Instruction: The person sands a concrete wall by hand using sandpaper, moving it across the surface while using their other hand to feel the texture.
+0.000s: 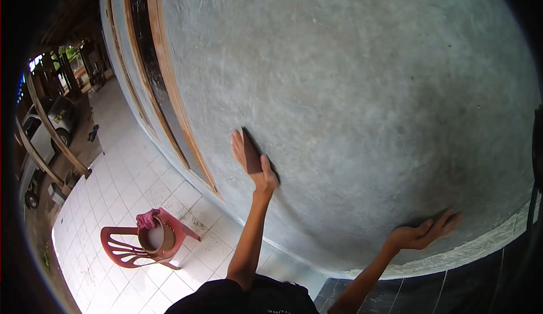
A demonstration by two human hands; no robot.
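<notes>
Away from the rough grey cement wall [350, 87], out on the white tiled floor [119, 172], a red plastic chair [121, 249] carries a round brown tub [154, 237] with a crumpled pink cloth [147, 219] at its rim. Set into the wall's left stretch is a tall wooden frame [169, 87]. Just past that frame, the person's left hand [257, 175] presses a small brown rectangular sheet [250, 153] flat against the wall, fingers laid along one long edge and the thumb along the other, so the sheet is pinned between hand and plaster rather than pinched. Whether it is abrasive paper I cannot tell. Further right and lower on the wall, near its pale bottom edge, the right hand [421, 235] lies spread and bare, fingers wide, holding nothing and seemingly bracing the body.

To my eye the work in hand is rubbing down the plaster, mid-pass. The next stroke calls for even pressure through the whole palm so the sheet neither curls nor slips out from under the fingers, with the right hand as the steady prop
</notes>
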